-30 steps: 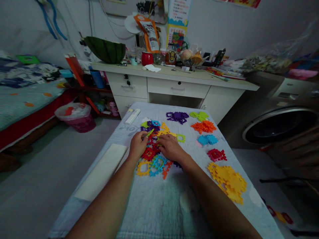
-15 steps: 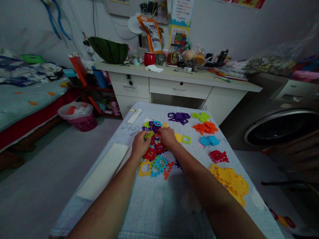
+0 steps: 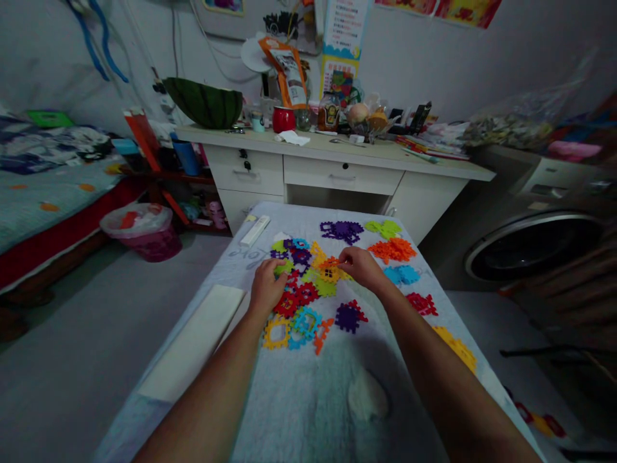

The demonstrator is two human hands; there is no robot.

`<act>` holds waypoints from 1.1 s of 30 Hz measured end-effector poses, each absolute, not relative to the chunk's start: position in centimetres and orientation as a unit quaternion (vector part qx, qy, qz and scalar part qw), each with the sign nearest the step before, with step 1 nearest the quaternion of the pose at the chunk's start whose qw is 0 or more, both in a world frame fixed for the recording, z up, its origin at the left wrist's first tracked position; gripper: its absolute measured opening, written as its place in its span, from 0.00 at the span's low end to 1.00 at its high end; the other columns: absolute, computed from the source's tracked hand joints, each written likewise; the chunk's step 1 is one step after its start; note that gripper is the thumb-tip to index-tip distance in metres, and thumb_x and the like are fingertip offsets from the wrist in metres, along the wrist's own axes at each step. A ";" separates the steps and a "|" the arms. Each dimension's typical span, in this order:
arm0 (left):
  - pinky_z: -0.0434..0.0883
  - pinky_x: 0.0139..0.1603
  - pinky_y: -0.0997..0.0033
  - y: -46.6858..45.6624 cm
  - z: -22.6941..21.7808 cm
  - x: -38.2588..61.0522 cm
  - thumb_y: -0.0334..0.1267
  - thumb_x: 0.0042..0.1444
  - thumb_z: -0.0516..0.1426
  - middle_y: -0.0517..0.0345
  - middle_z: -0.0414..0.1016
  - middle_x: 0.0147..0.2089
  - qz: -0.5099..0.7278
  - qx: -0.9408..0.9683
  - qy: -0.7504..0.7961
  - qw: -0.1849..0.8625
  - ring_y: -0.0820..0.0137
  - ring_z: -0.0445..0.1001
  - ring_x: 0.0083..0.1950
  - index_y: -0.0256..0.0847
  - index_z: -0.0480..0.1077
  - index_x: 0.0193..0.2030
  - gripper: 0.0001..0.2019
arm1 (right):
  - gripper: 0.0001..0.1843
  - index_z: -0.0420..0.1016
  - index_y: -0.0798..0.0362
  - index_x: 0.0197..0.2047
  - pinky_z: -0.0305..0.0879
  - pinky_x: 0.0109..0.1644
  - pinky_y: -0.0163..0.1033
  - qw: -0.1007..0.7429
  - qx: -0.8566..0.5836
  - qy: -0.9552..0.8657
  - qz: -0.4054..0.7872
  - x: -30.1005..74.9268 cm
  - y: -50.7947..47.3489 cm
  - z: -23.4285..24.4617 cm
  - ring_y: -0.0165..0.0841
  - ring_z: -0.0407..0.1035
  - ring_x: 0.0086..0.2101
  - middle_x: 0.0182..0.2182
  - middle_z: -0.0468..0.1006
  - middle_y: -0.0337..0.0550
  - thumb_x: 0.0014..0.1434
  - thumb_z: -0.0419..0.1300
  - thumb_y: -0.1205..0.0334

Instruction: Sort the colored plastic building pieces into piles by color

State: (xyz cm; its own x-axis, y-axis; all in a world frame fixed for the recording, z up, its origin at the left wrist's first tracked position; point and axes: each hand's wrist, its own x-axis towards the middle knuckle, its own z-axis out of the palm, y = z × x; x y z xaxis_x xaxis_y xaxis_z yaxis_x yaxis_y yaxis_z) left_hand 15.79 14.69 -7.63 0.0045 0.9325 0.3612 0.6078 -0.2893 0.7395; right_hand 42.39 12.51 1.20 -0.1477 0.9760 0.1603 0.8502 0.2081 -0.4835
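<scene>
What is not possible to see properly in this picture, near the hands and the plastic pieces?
All in the head view:
yellow pile: mostly hidden behind the right forearm.
red pile: partly covered by the same forearm.
Pieces under the left hand: hidden by the palm, so its grip is unclear.
right hand: fingertips meet an orange piece; pinched or only touched, too dim to tell.
poster: print too small.

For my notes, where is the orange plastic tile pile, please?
Head view: orange pile sits at table's far right, between green pile and blue pile, beside right hand.
</scene>
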 end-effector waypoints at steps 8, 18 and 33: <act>0.67 0.61 0.55 15.0 -8.0 15.8 0.39 0.51 0.55 0.51 0.76 0.49 0.409 0.699 0.558 0.179 0.58 0.72 0.54 0.44 0.73 0.41 0.11 | 0.03 0.72 0.52 0.26 0.58 0.34 0.35 0.318 -0.748 -0.581 0.030 54.4 12.2 2.1 0.30 0.66 0.27 0.24 0.74 0.37 0.51 0.62 0.67; 0.67 0.60 0.55 15.2 -8.5 15.7 0.39 0.52 0.54 0.51 0.75 0.48 0.403 0.710 0.551 0.170 0.58 0.72 0.54 0.44 0.73 0.42 0.12 | 0.07 0.69 0.51 0.23 0.62 0.35 0.39 0.332 -0.835 -0.439 -0.021 59.5 13.6 -0.5 0.34 0.66 0.28 0.24 0.75 0.43 0.50 0.59 0.70; 0.67 0.61 0.56 15.0 -8.3 15.9 0.38 0.52 0.55 0.51 0.75 0.48 0.417 0.699 0.554 0.177 0.58 0.72 0.54 0.44 0.73 0.41 0.11 | 0.07 0.74 0.55 0.36 0.66 0.44 0.41 0.376 -0.698 -0.606 0.069 49.6 9.4 0.6 0.35 0.70 0.35 0.35 0.78 0.46 0.56 0.55 0.66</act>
State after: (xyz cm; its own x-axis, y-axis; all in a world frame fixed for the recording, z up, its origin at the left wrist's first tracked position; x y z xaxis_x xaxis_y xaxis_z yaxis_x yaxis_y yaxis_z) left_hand 15.88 15.04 -8.25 0.0386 0.9212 0.3871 0.6258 -0.3243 0.7094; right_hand 49.56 9.41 0.58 0.2567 0.8968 0.3604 0.7935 0.0173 -0.6083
